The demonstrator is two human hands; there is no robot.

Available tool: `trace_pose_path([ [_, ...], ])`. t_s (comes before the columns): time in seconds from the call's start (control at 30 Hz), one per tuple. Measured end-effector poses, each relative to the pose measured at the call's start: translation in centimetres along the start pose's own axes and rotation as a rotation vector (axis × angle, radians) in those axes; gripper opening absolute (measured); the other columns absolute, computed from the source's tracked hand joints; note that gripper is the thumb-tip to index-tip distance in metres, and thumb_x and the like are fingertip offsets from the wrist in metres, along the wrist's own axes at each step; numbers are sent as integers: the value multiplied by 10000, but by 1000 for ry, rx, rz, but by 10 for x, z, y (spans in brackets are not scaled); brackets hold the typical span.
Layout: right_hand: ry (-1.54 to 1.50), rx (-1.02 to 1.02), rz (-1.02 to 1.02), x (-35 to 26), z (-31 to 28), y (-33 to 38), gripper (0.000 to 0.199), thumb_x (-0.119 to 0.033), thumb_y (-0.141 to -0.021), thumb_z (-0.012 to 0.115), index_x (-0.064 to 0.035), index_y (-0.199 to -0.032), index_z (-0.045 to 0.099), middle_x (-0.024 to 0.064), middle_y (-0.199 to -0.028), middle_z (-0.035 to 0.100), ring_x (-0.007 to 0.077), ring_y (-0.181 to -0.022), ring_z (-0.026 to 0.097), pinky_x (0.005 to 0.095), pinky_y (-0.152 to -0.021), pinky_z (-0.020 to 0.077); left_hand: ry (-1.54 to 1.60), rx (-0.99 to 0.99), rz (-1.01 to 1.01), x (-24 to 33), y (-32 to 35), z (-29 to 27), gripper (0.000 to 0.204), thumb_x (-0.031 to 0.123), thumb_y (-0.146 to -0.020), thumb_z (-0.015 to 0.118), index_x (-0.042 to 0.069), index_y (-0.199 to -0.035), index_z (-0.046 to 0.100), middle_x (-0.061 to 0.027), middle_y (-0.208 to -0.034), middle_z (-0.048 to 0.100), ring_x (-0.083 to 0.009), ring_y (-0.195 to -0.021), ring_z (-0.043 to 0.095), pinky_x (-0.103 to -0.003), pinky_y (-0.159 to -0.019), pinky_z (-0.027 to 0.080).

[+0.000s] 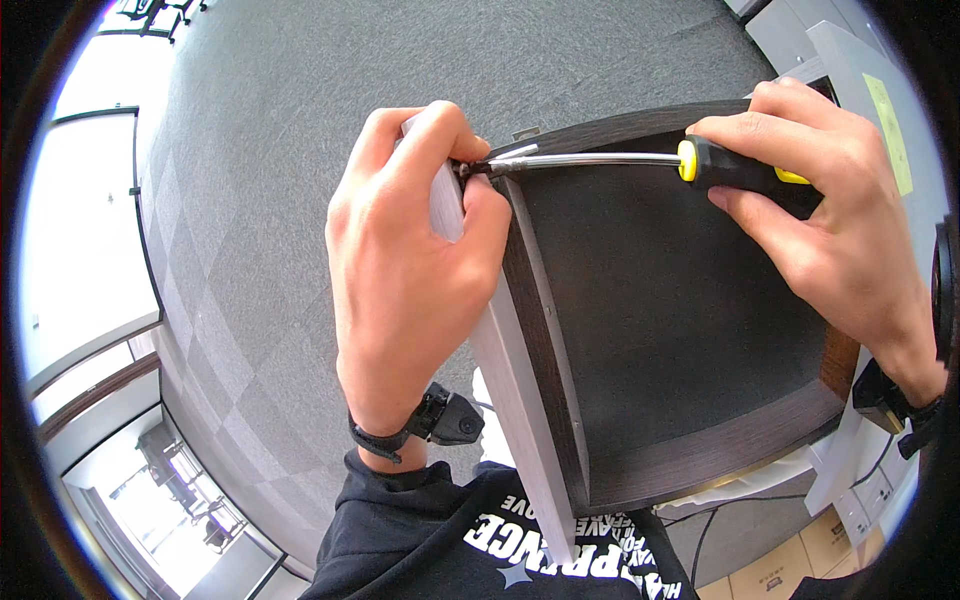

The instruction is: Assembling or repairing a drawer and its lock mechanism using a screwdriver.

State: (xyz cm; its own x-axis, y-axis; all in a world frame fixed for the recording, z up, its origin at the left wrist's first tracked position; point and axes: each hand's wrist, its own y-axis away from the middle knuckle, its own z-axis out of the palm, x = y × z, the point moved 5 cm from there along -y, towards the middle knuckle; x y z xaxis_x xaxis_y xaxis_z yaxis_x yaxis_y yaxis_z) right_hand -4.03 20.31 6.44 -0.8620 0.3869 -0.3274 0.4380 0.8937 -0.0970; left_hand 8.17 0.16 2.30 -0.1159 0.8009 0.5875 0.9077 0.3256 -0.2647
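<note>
My right hand is closed round the black-and-yellow handle of a screwdriver. Its long metal shaft runs left, nearly level, to the far corner of a dark wooden drawer. There the tip meets a small dark fastener by the light grey front panel. My left hand grips that panel's far end, fingers over its outer side and thumb on the inner side, with the fingertips close about the screwdriver's tip. These fingertips partly hide the fastener. Along the panel's inner face runs a narrow metal strip.
A pale cabinet side with a yellow sticker stands right of the drawer. Cardboard boxes and black cables lie below at the lower right. Grey carpet stretches left and beyond, toward a white door.
</note>
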Motion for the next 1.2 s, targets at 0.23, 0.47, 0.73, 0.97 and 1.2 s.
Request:
trace_pose_path([
  [0.23, -23, -8, -1, 0, 2, -1, 321, 31, -773, 777, 12, -1091, 737, 130, -908, 615, 268, -826, 628, 346, -737, 490, 4, 1, -11, 0, 1, 1, 119, 26, -840, 605, -16, -932, 669, -143, -996, 688, -271, -1049, 679, -402, -949, 499],
  [0.47, 27, -1, -4, -2, 1, 1, 325, 33, -786, 771, 15, -1108, 730, 131, -911, 619, 268, -841, 639, 342, -738, 493, 17, 16, -27, -1, 1, 1, 131, 44, -844, 601, -3, -946, 668, -148, -1027, 702, -276, -1063, 682, -415, -970, 498],
  [0.73, -26, -45, 35, -3, 2, 2, 337, 36, -784, 774, 29, -1116, 713, 144, -915, 619, 278, -836, 644, 340, -732, 497, 6, 22, -39, -2, 2, 1, 133, 64, -854, 596, 15, -955, 667, -155, -1018, 709, -305, -1110, 682, -448, -1002, 480],
  [0.97, 7, 8, -21, -7, 1, 6, 371, 38, -769, 788, 33, -1129, 702, 146, -897, 608, 289, -814, 627, 363, -724, 492, -10, 19, -40, -1, 1, 1, 131, 75, -865, 600, 18, -962, 668, -160, -1020, 713, -309, -1103, 688, -452, -990, 485],
  [1.2, 18, -2, -49, -11, 2, 8, 422, 17, -767, 803, 16, -1175, 695, 137, -882, 594, 284, -819, 608, 372, -731, 489, -27, 16, -41, 1, 2, 1, 121, 71, -863, 603, 22, -955, 663, -162, -1028, 716, -310, -1099, 689, -454, -997, 489],
])
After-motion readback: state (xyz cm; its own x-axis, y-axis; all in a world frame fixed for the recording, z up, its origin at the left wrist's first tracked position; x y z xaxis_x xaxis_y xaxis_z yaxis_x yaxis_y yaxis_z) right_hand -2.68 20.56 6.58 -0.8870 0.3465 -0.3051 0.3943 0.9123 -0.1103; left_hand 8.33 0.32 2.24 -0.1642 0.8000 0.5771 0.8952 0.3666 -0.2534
